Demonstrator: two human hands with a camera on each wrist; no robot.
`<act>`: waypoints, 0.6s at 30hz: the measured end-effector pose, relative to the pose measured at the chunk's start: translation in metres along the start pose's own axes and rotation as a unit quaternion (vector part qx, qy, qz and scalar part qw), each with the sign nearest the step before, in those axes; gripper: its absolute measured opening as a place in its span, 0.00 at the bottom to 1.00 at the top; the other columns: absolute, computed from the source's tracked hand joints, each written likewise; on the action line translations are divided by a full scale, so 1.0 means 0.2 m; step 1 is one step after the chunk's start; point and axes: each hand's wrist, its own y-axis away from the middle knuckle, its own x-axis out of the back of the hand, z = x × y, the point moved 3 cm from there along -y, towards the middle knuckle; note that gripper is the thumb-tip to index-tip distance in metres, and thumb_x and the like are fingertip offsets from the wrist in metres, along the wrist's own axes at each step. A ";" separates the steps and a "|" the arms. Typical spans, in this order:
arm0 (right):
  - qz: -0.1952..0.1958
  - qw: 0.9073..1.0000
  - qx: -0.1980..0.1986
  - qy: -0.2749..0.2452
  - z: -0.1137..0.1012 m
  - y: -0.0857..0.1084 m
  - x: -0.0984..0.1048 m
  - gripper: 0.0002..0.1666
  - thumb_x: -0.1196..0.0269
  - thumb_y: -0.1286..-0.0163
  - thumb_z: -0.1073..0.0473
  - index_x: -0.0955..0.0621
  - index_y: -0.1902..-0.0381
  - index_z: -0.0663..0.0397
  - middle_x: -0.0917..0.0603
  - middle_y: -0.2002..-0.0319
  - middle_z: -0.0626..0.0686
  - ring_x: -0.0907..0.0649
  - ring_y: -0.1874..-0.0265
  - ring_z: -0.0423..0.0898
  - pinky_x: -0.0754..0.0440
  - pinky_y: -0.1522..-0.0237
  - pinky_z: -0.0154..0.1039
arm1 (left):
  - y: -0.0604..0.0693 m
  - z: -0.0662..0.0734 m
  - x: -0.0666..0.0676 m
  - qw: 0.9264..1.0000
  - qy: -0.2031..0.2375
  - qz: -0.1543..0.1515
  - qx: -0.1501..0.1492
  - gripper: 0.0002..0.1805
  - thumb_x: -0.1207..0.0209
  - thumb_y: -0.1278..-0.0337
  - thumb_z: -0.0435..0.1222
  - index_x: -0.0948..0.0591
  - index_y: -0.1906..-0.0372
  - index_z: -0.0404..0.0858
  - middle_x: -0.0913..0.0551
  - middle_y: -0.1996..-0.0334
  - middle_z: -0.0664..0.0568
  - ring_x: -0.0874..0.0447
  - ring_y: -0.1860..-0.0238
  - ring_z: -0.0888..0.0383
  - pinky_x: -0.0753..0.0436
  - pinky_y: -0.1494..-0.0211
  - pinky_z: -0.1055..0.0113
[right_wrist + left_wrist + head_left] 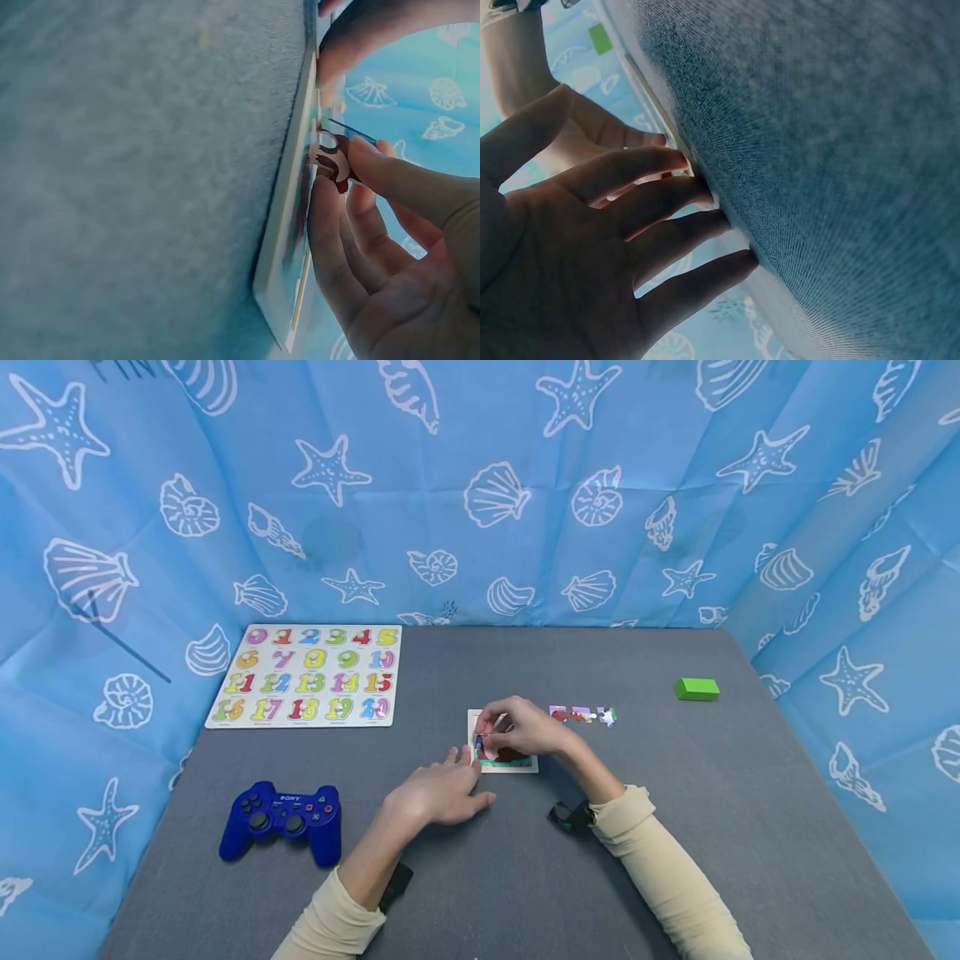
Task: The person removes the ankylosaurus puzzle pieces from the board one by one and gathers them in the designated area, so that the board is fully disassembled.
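A small puzzle board with a pale frame (517,769) lies on the grey table at the centre. The right hand (521,727) is over it; in the right wrist view this hand (409,247) pinches a brown and pink puzzle piece (335,160) between thumb and fingers, tilted above the board (279,281). The left hand (437,789) rests with fingers spread, fingertips at the board's left edge. In the left wrist view the left hand's (622,232) fingers are extended to the table and board edge. Part of the board is hidden by the right hand.
Several loose puzzle pieces (581,715) lie right of the board. A green block (697,689) is at the back right, a number board (300,677) at the back left, and a blue game controller (285,820) at the front left. A patterned blue curtain (465,493) stands behind.
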 end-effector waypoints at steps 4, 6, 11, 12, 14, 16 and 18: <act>0.009 1.000 0.002 -0.007 0.00 0.01 0.00 0.07 0.34 0.24 0.71 0.14 0.52 0.64 0.12 0.59 0.59 0.14 0.64 0.45 0.12 0.51 0.39 | -0.01 0.00 -0.01 1.000 -0.001 -0.001 -0.001 0.39 0.47 0.17 0.58 0.33 0.16 0.41 0.45 0.11 0.40 0.48 0.10 0.42 0.34 0.16 0.33; 0.009 1.000 0.007 -0.016 0.00 0.01 0.00 0.07 0.36 0.24 0.72 0.15 0.51 0.65 0.13 0.59 0.60 0.15 0.64 0.45 0.13 0.53 0.37 | -0.01 0.00 0.00 1.000 0.000 -0.002 -0.001 0.38 0.47 0.17 0.58 0.33 0.15 0.41 0.45 0.11 0.40 0.48 0.10 0.43 0.34 0.16 0.33; 0.012 0.999 0.007 -0.047 -0.01 0.03 0.03 0.06 0.37 0.22 0.72 0.15 0.50 0.65 0.14 0.57 0.61 0.12 0.60 0.49 0.12 0.54 0.36 | -0.01 -0.01 -0.01 1.000 -0.008 -0.002 -0.005 0.38 0.47 0.17 0.57 0.33 0.15 0.41 0.44 0.12 0.39 0.48 0.10 0.41 0.34 0.17 0.31; 0.015 0.999 0.002 -0.049 -0.01 0.04 0.05 0.07 0.36 0.22 0.71 0.15 0.50 0.64 0.14 0.57 0.61 0.11 0.59 0.50 0.11 0.53 0.36 | -0.01 0.00 -0.01 1.000 -0.011 -0.001 -0.005 0.38 0.47 0.17 0.57 0.33 0.16 0.41 0.44 0.12 0.39 0.48 0.10 0.41 0.34 0.17 0.31; 0.023 0.998 -0.007 -0.052 0.00 0.07 0.07 0.07 0.35 0.22 0.71 0.14 0.50 0.63 0.13 0.56 0.61 0.10 0.57 0.51 0.11 0.52 0.36 | -0.01 0.00 -0.01 1.000 -0.014 0.001 -0.005 0.38 0.47 0.17 0.57 0.33 0.16 0.40 0.44 0.12 0.39 0.48 0.10 0.41 0.34 0.17 0.32; 0.029 0.998 -0.016 -0.060 0.01 0.11 0.10 0.09 0.35 0.22 0.70 0.14 0.48 0.65 0.13 0.54 0.63 0.09 0.54 0.52 0.10 0.51 0.37 | -0.01 0.00 0.00 1.000 -0.012 0.003 -0.001 0.38 0.47 0.17 0.57 0.33 0.16 0.40 0.44 0.12 0.39 0.48 0.10 0.41 0.34 0.16 0.34; 0.038 0.996 -0.034 -0.070 0.03 0.16 0.13 0.10 0.34 0.23 0.70 0.14 0.47 0.66 0.13 0.52 0.63 0.08 0.53 0.51 0.08 0.50 0.38 | 0.00 0.01 0.01 1.000 -0.009 0.003 0.003 0.39 0.47 0.17 0.57 0.33 0.15 0.39 0.44 0.11 0.40 0.48 0.10 0.43 0.35 0.15 0.35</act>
